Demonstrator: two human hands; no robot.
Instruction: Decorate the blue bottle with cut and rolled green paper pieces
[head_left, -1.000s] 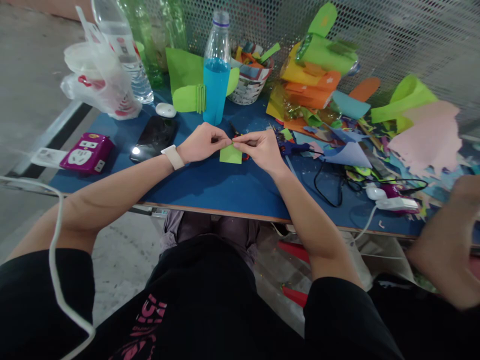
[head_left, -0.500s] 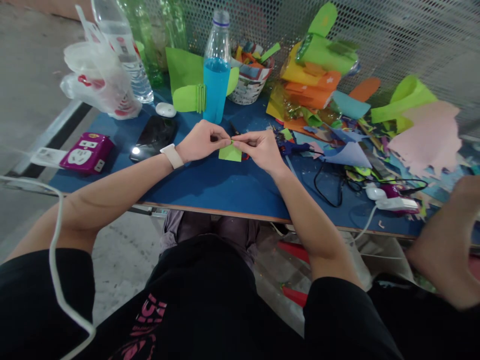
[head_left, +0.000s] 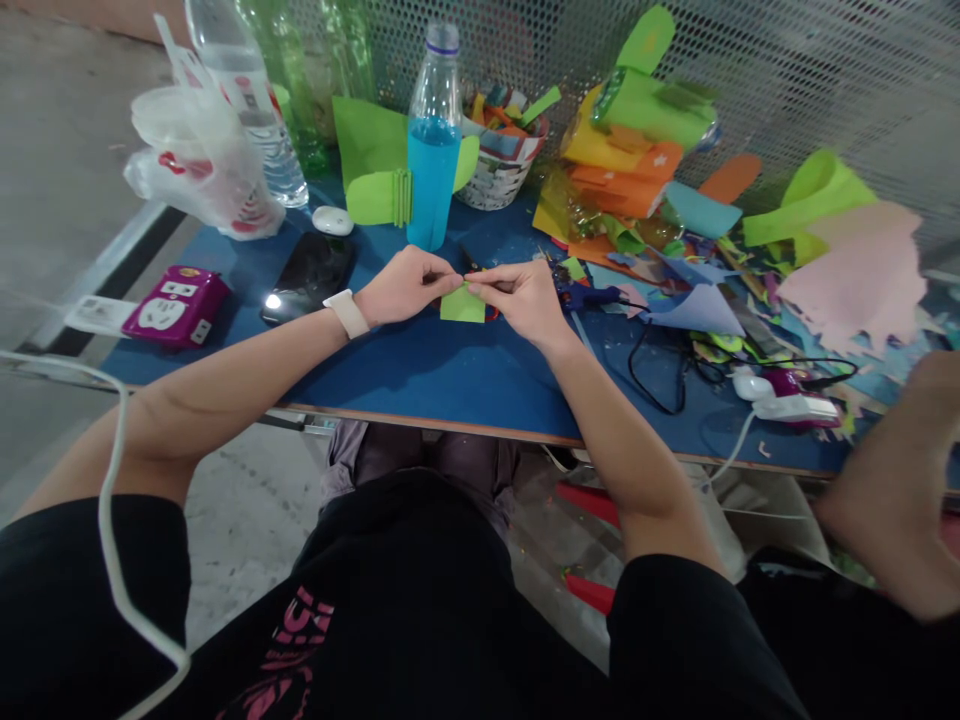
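Observation:
Between my hands is a small piece of light green paper [head_left: 463,306], pinched along its upper edge. My left hand [head_left: 409,285] closes its thumb and fingers on the left part of that edge. The fingertips of my right hand [head_left: 521,295] pinch it from the right, almost touching the left ones. Partly hidden behind the paper are scissors [head_left: 492,313] with a red-orange handle. Just beyond my hands stands an upright bottle of blue liquid [head_left: 435,170], with a folded green paper strip [head_left: 379,197] at its left side.
A purple socket block [head_left: 174,308], a black phone [head_left: 309,275] and a bagged cup [head_left: 202,165] lie to the left. To the right are a blue glue gun [head_left: 589,295], paper scraps [head_left: 701,308] and a cable. A paper-filled basket [head_left: 495,165] stands behind. Another person's arm [head_left: 896,490] is at right.
Both hands keep their pinch on the green paper, with hardly any movement. The whole view has shifted very slightly.

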